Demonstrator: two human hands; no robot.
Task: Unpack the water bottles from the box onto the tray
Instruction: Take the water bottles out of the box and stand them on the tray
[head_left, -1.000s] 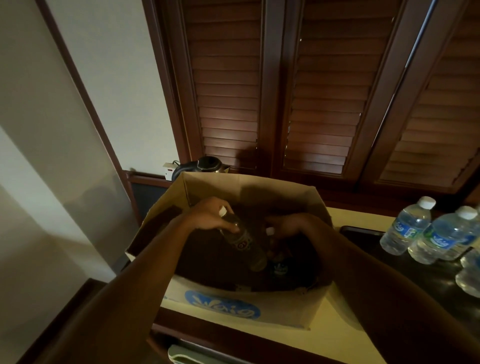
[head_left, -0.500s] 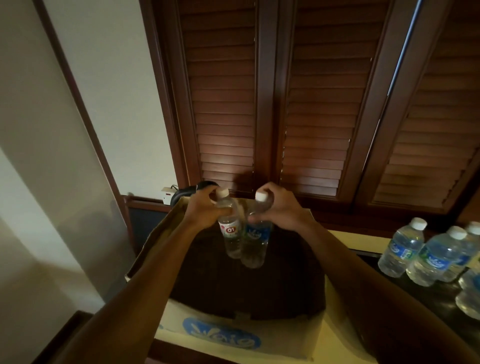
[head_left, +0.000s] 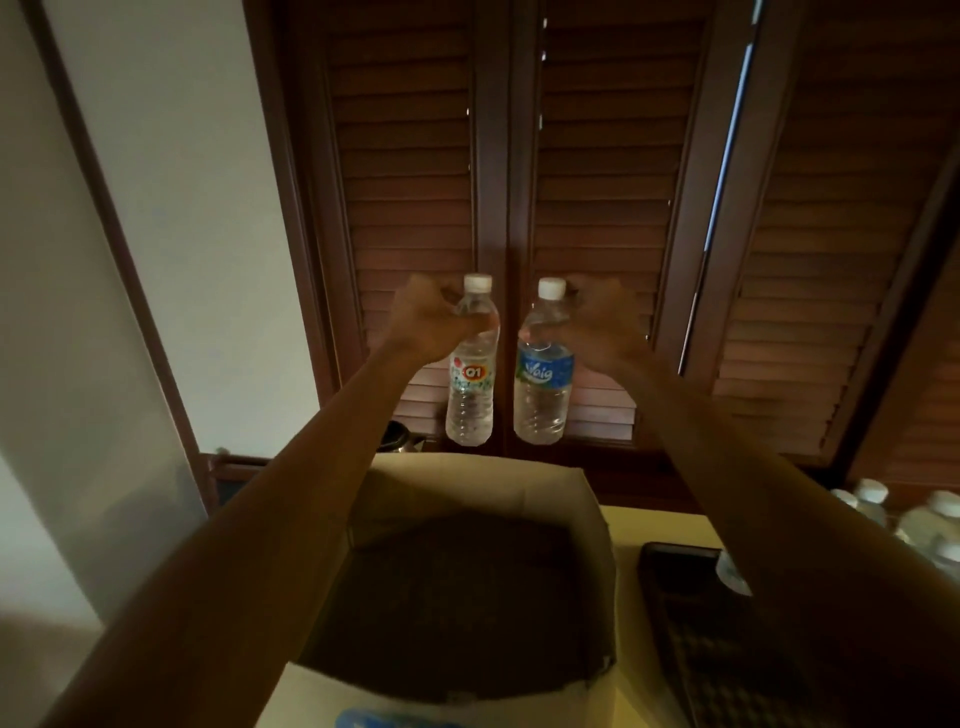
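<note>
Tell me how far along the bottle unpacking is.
Done: several bottles already stand at the tray. In hand: left hand holds the red-label bottle, right hand the blue-label bottle, above the box. Left: setting both down; the box's visible interior looks dark and bare.

Both my arms are stretched out in front of me, raised high above the open box (head_left: 467, 519), forearms bare and angled inward toward each other. My left hand (head_left: 426, 317) is curled round the neck and shoulder of the red-labelled bottle (head_left: 470, 374), fingers wrapped at the front, wrist bent a touch. My right hand (head_left: 597, 322) grips the blue-labelled bottle (head_left: 543, 374) the same way, just under its cap. The two hands sit level, close together but apart, and both bottles hang upright clear above the box's far wall.
</note>
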